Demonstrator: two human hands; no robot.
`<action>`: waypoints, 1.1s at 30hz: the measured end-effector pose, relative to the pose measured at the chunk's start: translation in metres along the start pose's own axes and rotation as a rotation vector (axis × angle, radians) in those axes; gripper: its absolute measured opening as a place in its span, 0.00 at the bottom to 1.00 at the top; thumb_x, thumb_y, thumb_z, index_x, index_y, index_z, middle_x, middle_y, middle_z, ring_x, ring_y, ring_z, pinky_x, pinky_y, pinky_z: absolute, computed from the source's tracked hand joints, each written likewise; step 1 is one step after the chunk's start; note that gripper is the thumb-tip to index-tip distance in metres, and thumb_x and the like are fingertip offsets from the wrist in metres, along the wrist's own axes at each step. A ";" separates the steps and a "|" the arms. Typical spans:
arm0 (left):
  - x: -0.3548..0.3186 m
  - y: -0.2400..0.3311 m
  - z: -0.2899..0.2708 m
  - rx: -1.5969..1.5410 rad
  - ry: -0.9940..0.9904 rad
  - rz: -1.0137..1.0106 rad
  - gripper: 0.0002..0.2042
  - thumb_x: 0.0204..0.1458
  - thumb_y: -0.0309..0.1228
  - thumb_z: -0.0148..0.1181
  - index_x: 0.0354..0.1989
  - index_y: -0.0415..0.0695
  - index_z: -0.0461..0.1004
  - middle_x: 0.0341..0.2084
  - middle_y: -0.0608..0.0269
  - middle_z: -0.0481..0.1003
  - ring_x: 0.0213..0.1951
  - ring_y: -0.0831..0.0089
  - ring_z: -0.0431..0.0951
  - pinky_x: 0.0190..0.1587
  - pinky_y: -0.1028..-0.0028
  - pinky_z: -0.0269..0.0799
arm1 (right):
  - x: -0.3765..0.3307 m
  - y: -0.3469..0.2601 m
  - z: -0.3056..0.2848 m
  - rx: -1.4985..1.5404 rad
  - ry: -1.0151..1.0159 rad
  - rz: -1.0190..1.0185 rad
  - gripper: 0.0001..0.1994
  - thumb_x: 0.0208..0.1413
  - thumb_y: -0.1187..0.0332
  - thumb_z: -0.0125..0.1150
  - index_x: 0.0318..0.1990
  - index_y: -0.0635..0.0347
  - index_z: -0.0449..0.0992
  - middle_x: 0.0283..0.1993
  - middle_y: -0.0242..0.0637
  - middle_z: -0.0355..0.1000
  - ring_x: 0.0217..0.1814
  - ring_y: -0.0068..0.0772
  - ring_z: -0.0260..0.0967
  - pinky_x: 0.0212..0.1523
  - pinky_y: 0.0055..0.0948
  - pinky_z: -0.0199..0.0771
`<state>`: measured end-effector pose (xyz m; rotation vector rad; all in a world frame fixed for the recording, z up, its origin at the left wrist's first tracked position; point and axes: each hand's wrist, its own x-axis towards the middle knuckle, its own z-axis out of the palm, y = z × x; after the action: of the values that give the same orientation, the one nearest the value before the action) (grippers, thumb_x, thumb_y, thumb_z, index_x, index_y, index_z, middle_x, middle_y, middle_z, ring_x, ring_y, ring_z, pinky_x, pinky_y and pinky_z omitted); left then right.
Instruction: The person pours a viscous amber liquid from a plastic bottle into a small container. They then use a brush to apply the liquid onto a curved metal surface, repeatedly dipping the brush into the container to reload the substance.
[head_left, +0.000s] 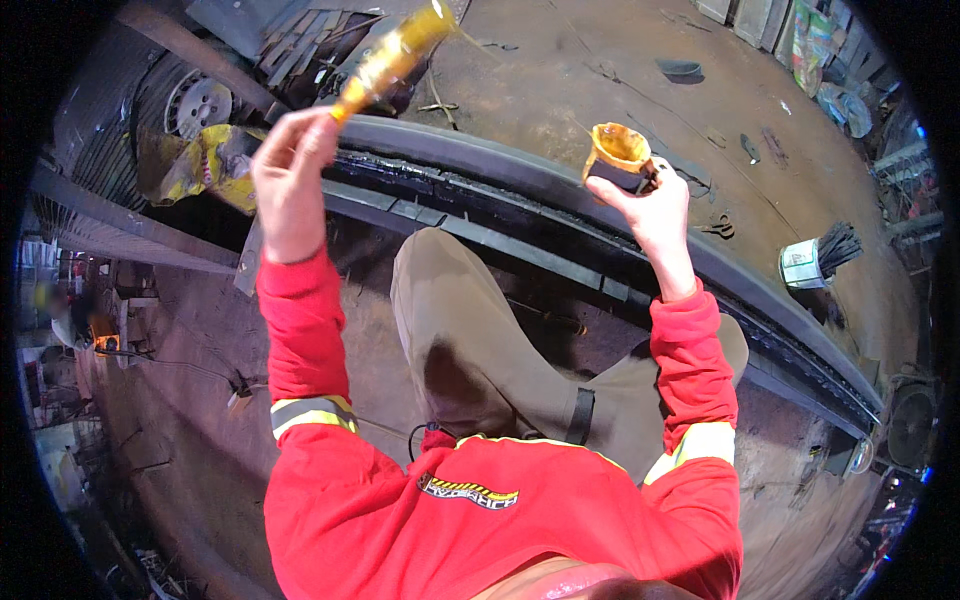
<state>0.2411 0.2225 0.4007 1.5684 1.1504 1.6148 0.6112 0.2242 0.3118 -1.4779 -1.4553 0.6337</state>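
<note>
My left hand [291,185], raised at the upper left, is closed round the narrow end of a glossy amber, bottle-shaped thing [395,58]. It tilts up to the right and is blurred, so its exact kind is unclear; a thin strand trails from its far end. My right hand [645,205] grips a small dark cup [617,158] from the side. Yellow-brown coating covers the cup's rough rim and inside. Both hands are above a long, dark, grooved panel [480,170] that lies across in front of my bent knees; its groove has a glossy black strip.
Scissors [720,228] and a white bucket of black sticks [800,265] stand on the brown floor beyond the panel. A yellow bag [205,170] and a wheel cover [198,105] are at the left. A dark screwdriver-like tool [565,322] lies below the panel.
</note>
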 end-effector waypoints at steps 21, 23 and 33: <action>0.100 -0.060 0.034 0.863 -0.890 -0.180 0.11 0.51 0.32 0.68 0.31 0.35 0.79 0.22 0.70 0.74 0.29 0.84 0.70 0.32 0.78 0.65 | -0.009 0.031 -0.053 0.092 0.065 0.126 0.25 0.38 0.69 0.81 0.43 0.66 0.74 0.40 0.33 0.76 0.42 0.21 0.72 0.46 0.23 0.73; 0.112 -0.077 0.050 0.990 -0.983 -0.151 0.10 0.48 0.31 0.70 0.30 0.36 0.79 0.20 0.64 0.75 0.28 0.80 0.72 0.33 0.75 0.68 | -0.009 0.029 -0.061 0.092 0.091 0.127 0.24 0.38 0.71 0.81 0.43 0.66 0.75 0.41 0.33 0.75 0.42 0.20 0.71 0.46 0.23 0.72; 0.137 -0.116 0.116 1.062 -1.339 -0.080 0.10 0.44 0.33 0.71 0.29 0.38 0.81 0.21 0.56 0.77 0.24 0.69 0.75 0.32 0.70 0.70 | -0.008 0.030 -0.079 0.062 0.131 0.054 0.24 0.37 0.73 0.80 0.44 0.66 0.75 0.40 0.32 0.76 0.42 0.21 0.72 0.46 0.23 0.72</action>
<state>0.3222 0.4145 0.3523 2.4444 1.1528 -0.4586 0.6926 0.2003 0.3173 -1.4864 -1.2889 0.5980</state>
